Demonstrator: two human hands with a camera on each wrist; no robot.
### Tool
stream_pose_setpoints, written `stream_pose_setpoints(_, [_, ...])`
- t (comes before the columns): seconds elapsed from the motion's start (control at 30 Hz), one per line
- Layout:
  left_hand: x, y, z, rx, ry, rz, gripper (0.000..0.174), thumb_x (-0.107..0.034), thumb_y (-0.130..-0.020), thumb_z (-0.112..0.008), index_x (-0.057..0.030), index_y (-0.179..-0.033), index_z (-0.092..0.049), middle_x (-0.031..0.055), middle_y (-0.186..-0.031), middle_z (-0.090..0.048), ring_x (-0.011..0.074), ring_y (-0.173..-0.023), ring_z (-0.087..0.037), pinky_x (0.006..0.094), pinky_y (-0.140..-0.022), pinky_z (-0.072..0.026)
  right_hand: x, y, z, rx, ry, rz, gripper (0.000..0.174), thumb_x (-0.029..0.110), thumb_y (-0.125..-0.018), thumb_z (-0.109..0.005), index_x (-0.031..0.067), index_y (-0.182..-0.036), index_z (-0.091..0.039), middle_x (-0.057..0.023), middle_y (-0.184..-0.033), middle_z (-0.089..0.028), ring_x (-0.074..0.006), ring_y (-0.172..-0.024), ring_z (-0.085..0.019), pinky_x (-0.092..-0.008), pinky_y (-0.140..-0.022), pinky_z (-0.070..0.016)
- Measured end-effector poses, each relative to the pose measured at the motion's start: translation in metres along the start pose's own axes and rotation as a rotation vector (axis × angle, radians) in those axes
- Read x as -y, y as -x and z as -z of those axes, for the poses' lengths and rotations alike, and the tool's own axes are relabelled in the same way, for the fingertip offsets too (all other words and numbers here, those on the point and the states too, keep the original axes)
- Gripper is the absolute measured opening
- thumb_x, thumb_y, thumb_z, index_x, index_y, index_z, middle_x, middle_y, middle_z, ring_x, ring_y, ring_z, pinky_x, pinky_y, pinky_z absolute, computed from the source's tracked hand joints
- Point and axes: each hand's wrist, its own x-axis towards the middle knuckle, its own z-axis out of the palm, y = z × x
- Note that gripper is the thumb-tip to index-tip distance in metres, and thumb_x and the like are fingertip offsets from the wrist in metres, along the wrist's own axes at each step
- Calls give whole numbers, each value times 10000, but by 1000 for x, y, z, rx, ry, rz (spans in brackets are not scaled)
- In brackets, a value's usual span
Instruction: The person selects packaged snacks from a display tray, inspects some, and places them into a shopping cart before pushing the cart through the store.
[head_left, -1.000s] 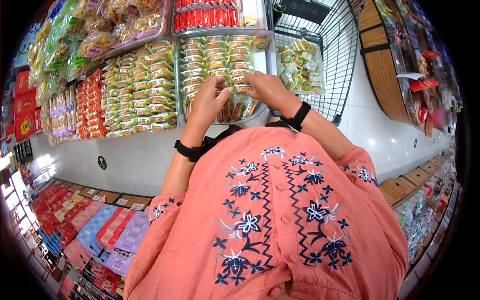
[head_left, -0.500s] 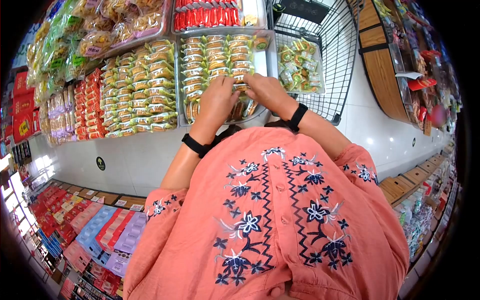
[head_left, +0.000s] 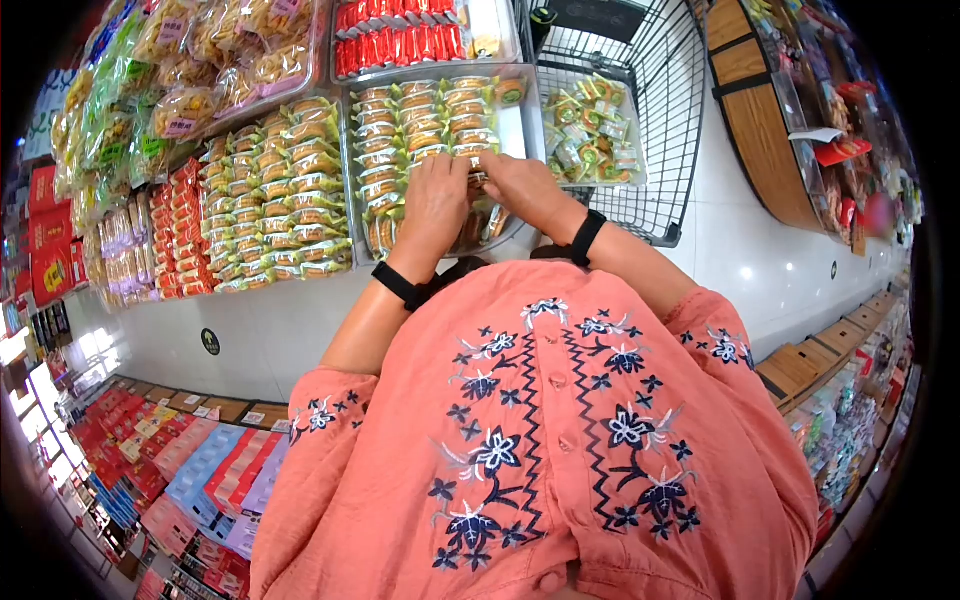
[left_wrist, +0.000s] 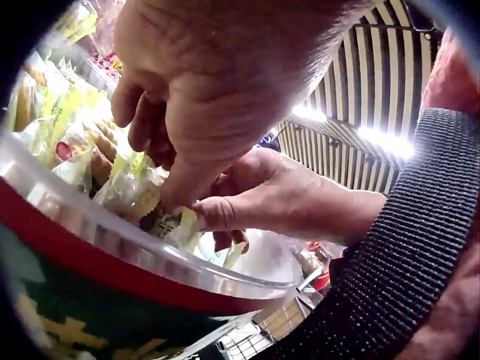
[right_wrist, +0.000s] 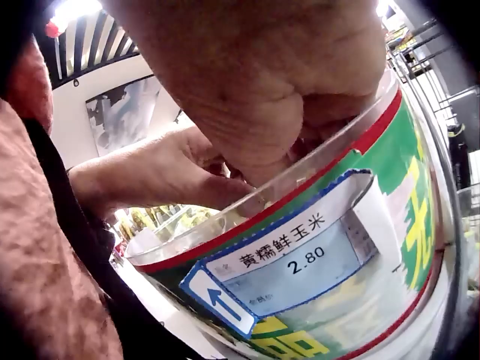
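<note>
In the head view, my left hand and right hand meet over the near part of a clear-walled bin. Rows of wrapped round biscuits fill much of it. The left wrist view shows a small clear-and-yellow wrapped packet just inside the rim. Both thumbs pinch this packet, the left thumb beside the right thumb. Its contents are mostly covered by my fingers. From the right wrist, the rim hides the fingertips.
A price label reading 2.80 is fixed to the bin's green front. To the right stands a wire shopping cart beside a tray of wrapped snacks. More biscuit rows lie left, red packets behind.
My left hand has turned back-up and come in beside the right hand, its fingers now over the biscuits. The right hand stays nearly in place, and the head view has shifted slightly.
</note>
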Motion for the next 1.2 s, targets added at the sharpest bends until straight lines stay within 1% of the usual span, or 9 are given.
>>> stream_pose_setpoints(0.27, [-3,-7,2,9,-59,-8,296,-29,-768,-683,-71,-1048,-594,124,-949,-566,329,-930,-568,439,-785,-452,-8,2,-8,-56,-79,36,253,98,-853,-675,38,-1031,-507,-170,-783,-658,-402,-729,-670,-493,-613,-531])
stream_pose_setpoints(0.4, [-4,-6,-2,-15,-63,8,281,-42,-765,-703,-71,-1022,-593,127,-945,-562,333,-924,-566,439,-785,-450,-6,0,5,81,-117,-41,279,122,-873,-694,44,-1086,-531,-172,-887,-659,-400,-833,-662,-492,-689,-522])
stream_pose_setpoints(0.53, [-10,-5,9,95,-7,70,497,-113,-753,-799,-57,-1205,-601,158,-1040,-600,369,-1024,-575,463,-866,-462,-10,6,15,67,-145,-91,253,162,-886,-680,56,-1083,-562,-174,-898,-659,-398,-840,-666,-496,-698,-523])
stream_pose_setpoints(0.63, [-14,-5,16,103,3,94,499,-129,-761,-804,-55,-1213,-607,163,-1060,-605,374,-1033,-571,465,-885,-462,-13,8,26,-82,-258,-4,251,137,-884,-641,48,-1104,-563,-158,-851,-673,-389,-782,-680,-482,-686,-554])
stream_pose_setpoints(0.77, [-19,-7,25,42,97,130,449,-127,-817,-785,-33,-1221,-611,169,-1055,-613,368,-1011,-588,452,-868,-478,-23,7,52,-107,-465,-170,156,152,-910,-666,53,-1018,-613,-146,-901,-680,-336,-815,-683,-399,-704,-546])
stream_pose_setpoints(0.9, [-41,-19,30,23,233,221,313,-111,-883,-748,-16,-1162,-642,134,-988,-616,282,-911,-611,391,-799,-502,-74,14,71,-256,-559,-392,140,141,-936,-649,33,-1023,-638,-91,-871,-707,-173,-722,-685,-322,-678,-541])
stream_pose_setpoints(0.93, [-48,-22,27,-26,265,206,259,-99,-911,-728,-19,-1145,-655,97,-948,-623,210,-849,-614,346,-744,-500,-94,19,72,-290,-575,-456,134,139,-926,-650,38,-1013,-638,-105,-852,-700,-208,-718,-683,-334,-673,-541])
stream_pose_setpoints(1.0, [-69,-32,26,-18,427,279,249,-70,-897,-727,-14,-1126,-649,100,-919,-616,217,-819,-616,344,-739,-508,-140,37,64,-356,-605,-584,123,133,-906,-652,47,-993,-638,-132,-814,-687,-277,-710,-678,-358,-663,-539])
stream_pose_setpoints(1.2, [-113,-57,-1,104,612,328,198,-90,-912,-731,-15,-1082,-660,100,-891,-634,200,-743,-633,318,-687,-518,-255,110,36,-215,-421,-913,229,156,-891,-656,42,-1089,-662,-152,-917,-728,-308,-836,-720,-385,-743,-566])
